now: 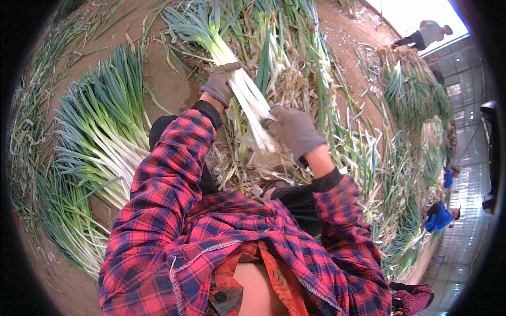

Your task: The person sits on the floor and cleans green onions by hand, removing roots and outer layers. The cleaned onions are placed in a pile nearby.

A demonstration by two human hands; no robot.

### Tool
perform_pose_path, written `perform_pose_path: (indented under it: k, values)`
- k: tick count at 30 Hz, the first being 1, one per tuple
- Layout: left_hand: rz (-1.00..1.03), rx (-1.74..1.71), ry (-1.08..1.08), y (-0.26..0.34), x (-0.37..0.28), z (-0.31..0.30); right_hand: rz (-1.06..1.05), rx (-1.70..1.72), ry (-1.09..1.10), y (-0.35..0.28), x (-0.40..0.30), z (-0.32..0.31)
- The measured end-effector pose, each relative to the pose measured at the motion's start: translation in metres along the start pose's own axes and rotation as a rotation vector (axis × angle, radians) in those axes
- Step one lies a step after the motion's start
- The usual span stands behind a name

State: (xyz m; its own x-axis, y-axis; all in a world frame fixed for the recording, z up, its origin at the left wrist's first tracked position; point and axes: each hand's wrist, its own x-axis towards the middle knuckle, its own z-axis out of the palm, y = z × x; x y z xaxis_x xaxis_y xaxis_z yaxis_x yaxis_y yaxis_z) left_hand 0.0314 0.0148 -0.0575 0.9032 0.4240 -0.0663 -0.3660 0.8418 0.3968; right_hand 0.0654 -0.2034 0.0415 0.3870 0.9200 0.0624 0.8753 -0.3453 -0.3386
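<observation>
My left hand (223, 81), in a grey work glove, is closed around several long green onions (243, 89) where the white shanks meet the green leaves. The bunch slants, with its leaves (197, 29) at the upper left and its root ends (267, 143) towards my lap. At the lower part of the shanks is my right hand (290, 128), gloved too, its fingers curled against a stalk and a pale pointed strip of outer skin. Its fingertips are partly hidden. Below the bunch lies a litter of dry peelings and roots (253, 170).
To my left, green onions with clean white shanks (114, 138) lie in a row on bare soil (170, 87). A heap of unpeeled onions (292, 71) lies ahead. Another pile (415, 87) stands at right. A person in grey (431, 33) and a person in blue (438, 217) are farther off.
</observation>
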Motion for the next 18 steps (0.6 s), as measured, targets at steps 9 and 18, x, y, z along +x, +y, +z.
perform_pose_path:
  k: [9,18]
  values:
    - [-0.013,0.157,0.223,0.021,-0.010,0.016,0.172,0.648,-0.007,-0.015,-0.092,-0.033]
    - [0.113,0.251,0.338,-0.008,0.004,0.002,0.097,-0.411,-0.509,-0.052,-0.025,0.003]
